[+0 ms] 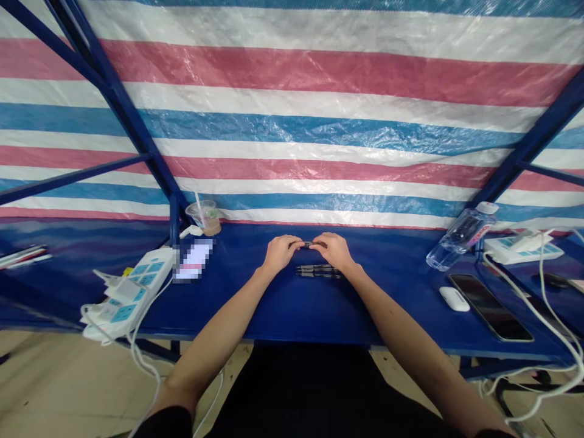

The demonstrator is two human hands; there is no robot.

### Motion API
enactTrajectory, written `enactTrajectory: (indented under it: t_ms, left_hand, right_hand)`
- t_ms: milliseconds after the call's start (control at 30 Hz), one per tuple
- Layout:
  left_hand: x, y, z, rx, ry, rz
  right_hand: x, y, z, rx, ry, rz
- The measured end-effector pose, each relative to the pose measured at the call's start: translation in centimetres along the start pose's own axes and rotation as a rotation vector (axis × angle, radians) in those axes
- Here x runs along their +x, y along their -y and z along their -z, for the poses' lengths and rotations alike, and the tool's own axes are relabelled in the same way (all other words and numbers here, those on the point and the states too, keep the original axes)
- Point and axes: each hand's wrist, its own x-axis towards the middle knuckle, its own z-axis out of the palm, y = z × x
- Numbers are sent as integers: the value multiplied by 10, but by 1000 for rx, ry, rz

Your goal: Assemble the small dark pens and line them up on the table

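Both my hands rest at the middle of the blue table (pixel 292 304). My left hand (pixel 280 250) and my right hand (pixel 334 249) are each closed on an end of a black pen (pixel 308 244), held level between them just above the tabletop. Two more black pens (pixel 318 271) lie side by side on the table right below my hands, close to my right wrist.
A plastic cup with a straw (pixel 207 217) stands at the back left, beside a white power strip (pixel 132 286) with cables. At the right lie a clear water bottle (pixel 460 236), a white earbud case (pixel 454 298), a black phone (pixel 490 306) and another power strip (pixel 522 246).
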Motion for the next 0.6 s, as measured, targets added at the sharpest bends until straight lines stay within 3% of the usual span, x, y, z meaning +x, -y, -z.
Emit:
enactTrajectory:
  t_ms: [133,267,433,600]
  left_hand:
    - [1,4,-2,-78,-95,35]
    - [4,10,-3,-144,-148,62]
    - [4,11,-5,-191,-137,43]
    - [3,9,-5,-215,-116,11]
  right_hand:
    - [4,-3,4,355,-103,-243]
    - [10,-8,15,933,-33,-493]
    - [11,-9,23,1243,126,-564]
    - [9,-13,18,1373,124,-559]
